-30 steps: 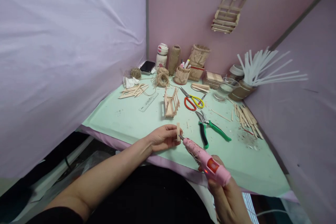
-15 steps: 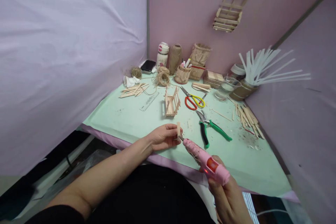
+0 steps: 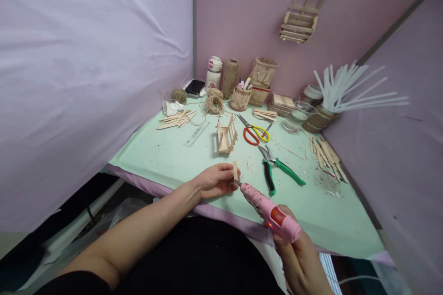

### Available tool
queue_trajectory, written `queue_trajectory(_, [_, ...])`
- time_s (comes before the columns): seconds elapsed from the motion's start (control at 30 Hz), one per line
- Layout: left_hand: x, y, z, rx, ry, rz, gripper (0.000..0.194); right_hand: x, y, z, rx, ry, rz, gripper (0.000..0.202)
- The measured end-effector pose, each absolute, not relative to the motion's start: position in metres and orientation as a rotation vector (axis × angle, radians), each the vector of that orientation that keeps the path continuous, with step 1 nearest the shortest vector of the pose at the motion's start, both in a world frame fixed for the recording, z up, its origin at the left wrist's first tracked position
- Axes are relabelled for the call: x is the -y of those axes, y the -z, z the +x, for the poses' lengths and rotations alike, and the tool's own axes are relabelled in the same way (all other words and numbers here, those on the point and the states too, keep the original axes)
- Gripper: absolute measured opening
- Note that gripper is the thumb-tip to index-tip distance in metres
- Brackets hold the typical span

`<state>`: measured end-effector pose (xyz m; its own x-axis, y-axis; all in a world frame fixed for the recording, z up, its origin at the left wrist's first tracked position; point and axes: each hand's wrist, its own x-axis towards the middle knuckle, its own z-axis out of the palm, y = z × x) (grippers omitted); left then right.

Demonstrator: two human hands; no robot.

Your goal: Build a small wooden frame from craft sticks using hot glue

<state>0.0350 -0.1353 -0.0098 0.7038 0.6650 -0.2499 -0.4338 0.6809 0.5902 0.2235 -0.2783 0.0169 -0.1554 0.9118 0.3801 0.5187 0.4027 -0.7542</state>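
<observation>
Between the thumb and fingers of my left hand [image 3: 218, 181] a short flat wooden craft stick [image 3: 235, 169] is pinched upright, close to the table's front edge. My right hand [image 3: 294, 249] is wrapped round a pink hot glue gun [image 3: 266, 209], whose small red light glows. The gun's metal nozzle meets the lower part of the stick, or comes very close to it; any glue there is too small to see. Just beyond my left hand stands a small slatted wooden frame [image 3: 226, 140] built of sticks.
Green-handled pruning shears [image 3: 273, 166] and red-and-yellow scissors [image 3: 252, 131] lie right of the frame. A ruler [image 3: 196, 134], loose sticks [image 3: 176, 120] and twine [image 3: 213, 102] are on the left. White glue sticks [image 3: 342, 83] fan out at the back right. A wooden rack [image 3: 299, 20] hangs on the wall.
The glue gun and my right hand have shifted very slightly to the left. My left hand and the stick look almost unmoved.
</observation>
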Motion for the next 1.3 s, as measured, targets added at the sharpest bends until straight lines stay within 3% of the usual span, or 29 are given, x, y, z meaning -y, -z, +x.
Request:
queue_trajectory(0.4, [0.135,0.010,0.035,-0.458,-0.678,0.455,0.036,0.283,-0.025,0.237,1.872,-0.500,-1.432,0.025])
queue_trajectory(0.53, [0.134,0.009,0.036,-0.477,-0.725,0.398,0.033,0.278,-0.024,0.272,1.796,-0.079,-1.709,0.030])
queue_trajectory(0.67, [0.132,0.009,0.036,-0.509,-0.768,0.365,0.024,0.264,-0.005,0.315,1.715,0.367,-2.181,0.049])
queue_trajectory(0.83, [0.133,0.008,0.036,-0.544,-0.819,0.433,0.016,0.261,0.023,0.339,1.624,0.539,-2.583,0.044])
queue_trajectory(1.0, [0.140,0.001,0.038,-0.651,-0.911,0.455,0.015,0.261,0.002,0.316,1.593,0.735,-2.219,0.053])
queue_trajectory(1.2, [0.149,-0.004,0.044,-0.666,-0.995,0.415,0.014,0.217,-0.034,0.232,1.863,0.378,-1.410,0.008])
queue_trajectory(1.3, [0.151,-0.006,0.043,-0.670,-1.032,0.396,0.016,0.193,-0.030,0.204,1.869,0.336,-1.296,0.005])
